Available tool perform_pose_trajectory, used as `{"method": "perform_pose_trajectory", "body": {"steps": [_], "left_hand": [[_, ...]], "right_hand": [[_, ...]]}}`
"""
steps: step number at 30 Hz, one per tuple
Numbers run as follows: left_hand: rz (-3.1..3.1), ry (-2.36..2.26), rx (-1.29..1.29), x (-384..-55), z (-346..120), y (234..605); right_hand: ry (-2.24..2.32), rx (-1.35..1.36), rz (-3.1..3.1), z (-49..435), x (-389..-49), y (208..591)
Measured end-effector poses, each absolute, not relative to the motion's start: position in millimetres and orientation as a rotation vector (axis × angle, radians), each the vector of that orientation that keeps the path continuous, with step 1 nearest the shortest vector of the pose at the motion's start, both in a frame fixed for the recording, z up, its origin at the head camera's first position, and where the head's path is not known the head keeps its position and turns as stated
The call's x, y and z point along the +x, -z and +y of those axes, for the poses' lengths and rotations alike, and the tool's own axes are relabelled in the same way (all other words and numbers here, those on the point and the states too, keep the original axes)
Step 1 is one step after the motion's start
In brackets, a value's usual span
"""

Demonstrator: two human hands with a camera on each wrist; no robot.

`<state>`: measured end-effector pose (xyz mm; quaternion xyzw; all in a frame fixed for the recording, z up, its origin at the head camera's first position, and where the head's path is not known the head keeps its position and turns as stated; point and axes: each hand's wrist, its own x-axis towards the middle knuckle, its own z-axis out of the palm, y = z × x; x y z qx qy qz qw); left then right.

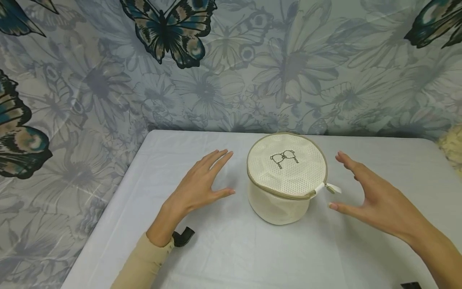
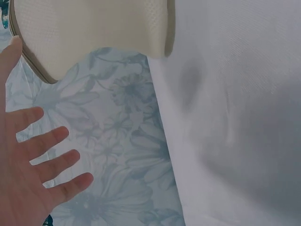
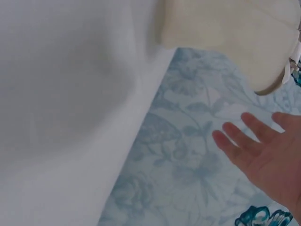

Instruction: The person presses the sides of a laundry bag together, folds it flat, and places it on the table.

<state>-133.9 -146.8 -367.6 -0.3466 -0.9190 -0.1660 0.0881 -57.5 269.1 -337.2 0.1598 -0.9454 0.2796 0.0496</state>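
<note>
A round cream mesh zip bag stands upright on the table, its lid closed and printed with a pair of glasses. The zipper pull with a white tab hangs at the lid's front right. My left hand is held apart from the bag on its left, fingers extended and thumb spread. On the other side my right hand faces the bag, thumb apart from the fingers, holding nothing. In the left wrist view the bag is at the top; the right wrist view has its side at upper right.
A white cloth covers the table, whose back edge meets a floral butterfly-patterned backdrop. Something pale yellow and ruffled stands at the far right. A black strap piece sticks out at the left wrist.
</note>
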Motion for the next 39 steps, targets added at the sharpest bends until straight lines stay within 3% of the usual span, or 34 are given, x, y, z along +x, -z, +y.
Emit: {"method": "perform_pose_trajectory", "body": {"steps": [8, 39], "left_hand": [[-2.669, 0.629, -1.098, -138, -134, 365], [-2.659, 0.87, -1.182, -147, -102, 359]], "right_hand": [[-0.941, 0.649, -2.746, 264, -65, 336], [-1.045, 0.626, -2.781, 244, -77, 338]]}}
